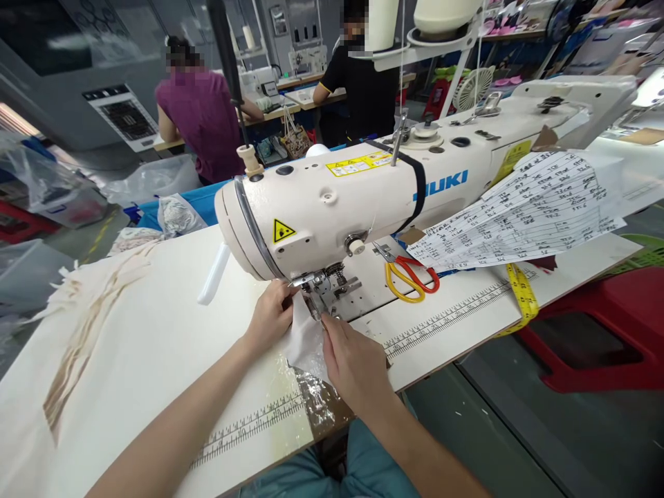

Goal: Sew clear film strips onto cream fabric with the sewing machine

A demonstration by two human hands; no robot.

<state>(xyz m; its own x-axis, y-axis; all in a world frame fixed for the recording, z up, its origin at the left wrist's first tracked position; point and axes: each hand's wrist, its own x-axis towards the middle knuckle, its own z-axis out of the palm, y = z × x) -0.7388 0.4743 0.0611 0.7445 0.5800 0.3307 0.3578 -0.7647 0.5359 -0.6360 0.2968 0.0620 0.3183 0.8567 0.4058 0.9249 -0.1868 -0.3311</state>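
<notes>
Pinching the white cloth [305,342] flat under the presser foot [317,296] of the sewing machine [332,200] on the counter [155,332], left hand [270,315] and right hand [355,363] appear to be lining up a seam, which calls for slow, even feeding and a steady grip.

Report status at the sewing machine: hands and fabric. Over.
Hands: left hand and right hand both grip the white fabric. Fabric sits at the presser foot. Scissors lie off to the right, apart from both hands.
</notes>
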